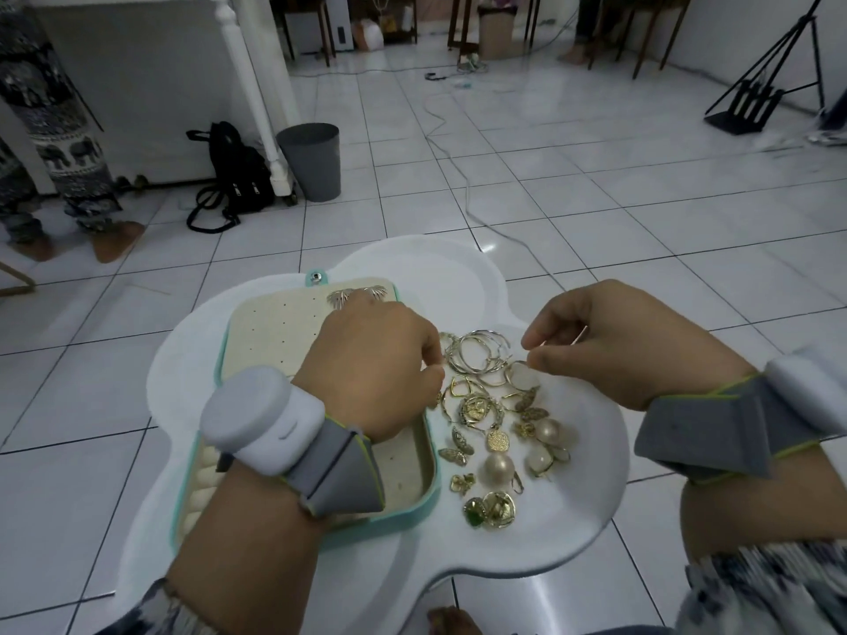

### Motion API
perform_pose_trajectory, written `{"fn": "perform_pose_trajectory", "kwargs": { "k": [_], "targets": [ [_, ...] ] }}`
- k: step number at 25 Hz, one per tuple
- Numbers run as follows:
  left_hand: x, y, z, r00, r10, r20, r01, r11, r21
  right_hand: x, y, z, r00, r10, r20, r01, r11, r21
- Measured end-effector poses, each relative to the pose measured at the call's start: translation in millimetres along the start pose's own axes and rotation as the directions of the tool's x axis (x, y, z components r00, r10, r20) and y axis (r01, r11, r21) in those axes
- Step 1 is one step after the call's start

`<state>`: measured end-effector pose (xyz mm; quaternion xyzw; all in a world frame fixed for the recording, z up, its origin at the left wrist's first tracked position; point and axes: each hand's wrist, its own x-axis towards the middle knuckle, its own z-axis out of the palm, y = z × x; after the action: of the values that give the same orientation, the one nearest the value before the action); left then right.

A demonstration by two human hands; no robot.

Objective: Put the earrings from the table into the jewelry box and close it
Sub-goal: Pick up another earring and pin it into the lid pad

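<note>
A teal jewelry box [415, 508] lies open on the left of the white cloud-shaped table [463, 272]. Its cream lid panel [275, 332] has a pair of silver leaf earrings [360, 295] pinned at the top. A pile of earrings [497, 423] lies on the table to the right of the box: silver hoops, gold pieces and pearl drops. My left hand [371, 368] hovers over the box, fingertips pinched together at the pile's left edge. My right hand [618, 341] pinches what looks like a thin hoop earring [520, 373] at the top of the pile.
Around the table is white tiled floor. A grey bin [311, 160] and a black backpack [233, 176] stand behind on the left, near a person's legs [68, 176]. A cable [467, 194] runs across the floor. A black stand base [751, 107] is far right.
</note>
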<state>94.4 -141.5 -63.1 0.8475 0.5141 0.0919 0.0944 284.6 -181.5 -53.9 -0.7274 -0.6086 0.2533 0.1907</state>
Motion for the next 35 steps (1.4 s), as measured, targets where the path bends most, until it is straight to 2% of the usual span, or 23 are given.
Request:
{"fn": "perform_pose_trajectory", "kwargs": {
  "k": [3,5,10,13,16,17,19,22,26,29,31,35],
  "targets": [
    [-2,17,3,0.998,-0.056,0.013,0.050,0.968,0.248,1,-1,1,1.000,0.013,0.001,-0.013,1.000,0.006],
    [-4,28,5,0.994,-0.105,0.040,0.084,0.933,0.350,1,-1,2,1.000,0.015,0.006,-0.015,1.000,0.015],
    [-2,35,8,0.988,-0.153,0.030,0.132,0.922,0.363,1,-4,4,1.000,0.001,0.016,-0.001,1.000,0.015],
    [0,29,11,0.994,-0.108,0.008,0.103,0.965,0.242,1,-7,6,1.000,-0.022,0.023,0.021,1.000,0.013],
    [-1,16,-1,0.999,-0.027,-0.042,0.021,0.991,-0.133,3,-12,10,0.997,-0.070,0.016,0.068,0.995,0.067],
    [0,12,-6,0.998,0.003,-0.069,-0.022,0.959,-0.283,3,-13,11,0.996,-0.088,0.014,0.086,0.990,0.107],
    [1,4,-14,0.995,0.015,-0.096,-0.067,0.821,-0.567,4,-18,11,0.992,-0.125,0.018,0.118,0.967,0.224],
    [1,-7,-22,0.996,0.048,-0.076,-0.089,0.567,-0.819,3,-25,11,0.983,-0.182,0.022,0.157,0.898,0.411],
    [0,-22,-22,0.994,0.058,-0.098,-0.113,0.375,-0.920,3,-34,10,0.965,-0.263,0.020,0.190,0.743,0.642],
    [-1,-27,-24,0.992,0.040,-0.119,-0.125,0.304,-0.945,3,-41,9,0.954,-0.299,0.014,0.193,0.649,0.736],
    [-3,-30,-27,0.991,0.023,-0.128,-0.129,0.303,-0.944,3,-46,11,0.951,-0.310,0.015,0.192,0.623,0.758],
    [-10,-34,-36,0.990,0.011,-0.139,-0.130,0.423,-0.897,4,-56,17,0.945,-0.328,0.011,0.216,0.647,0.731]
  ]
}}
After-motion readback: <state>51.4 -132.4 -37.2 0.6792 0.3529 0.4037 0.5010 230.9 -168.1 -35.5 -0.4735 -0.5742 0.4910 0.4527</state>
